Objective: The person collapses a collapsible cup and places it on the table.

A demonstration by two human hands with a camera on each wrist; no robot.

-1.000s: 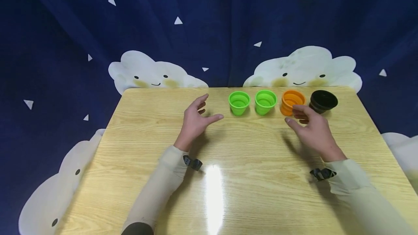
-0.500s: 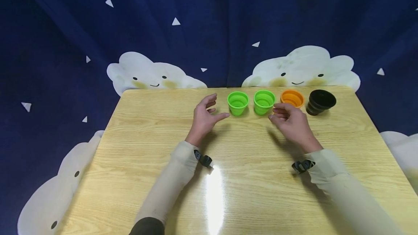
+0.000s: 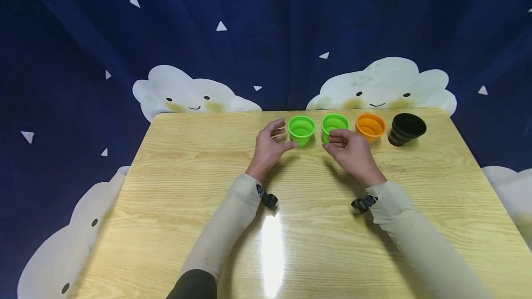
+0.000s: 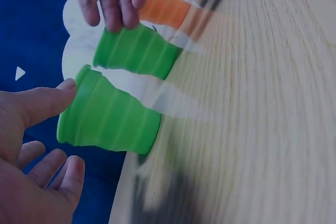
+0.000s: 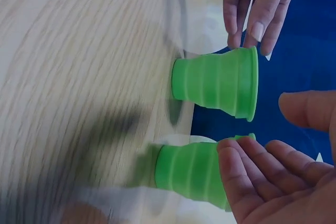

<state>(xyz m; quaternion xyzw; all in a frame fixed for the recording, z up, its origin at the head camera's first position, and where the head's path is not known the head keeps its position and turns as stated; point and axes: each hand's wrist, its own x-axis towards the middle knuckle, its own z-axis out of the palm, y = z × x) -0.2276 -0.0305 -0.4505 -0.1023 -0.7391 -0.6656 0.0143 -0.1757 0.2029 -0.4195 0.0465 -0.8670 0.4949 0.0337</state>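
Note:
Two ribbed green cups stand upright at the back of the table: a left green cup [image 3: 301, 129] and a right green cup [image 3: 335, 122]. My left hand [image 3: 270, 149] is at the left cup's near-left side, thumb and fingers spread apart. In the left wrist view the thumb lies by the rim of that cup [image 4: 107, 114]; contact is unclear. In front of the right green cup is my right hand [image 3: 352, 153], partly hiding it. Its fingers look mostly straight in the right wrist view, beside the cup [image 5: 191, 169], with the thumb apart.
Right of the green cups stand an orange cup [image 3: 371, 126] and a wider-mouthed black cup [image 3: 407, 127], in the same row. The wooden table [image 3: 178, 165] ends just behind them at a dark blue curtain [image 3: 257, 36] printed with clouds.
My right hand has moved left, from the orange cup to the right green cup. My left hand has moved right, up to the left green cup. The cups stay in place.

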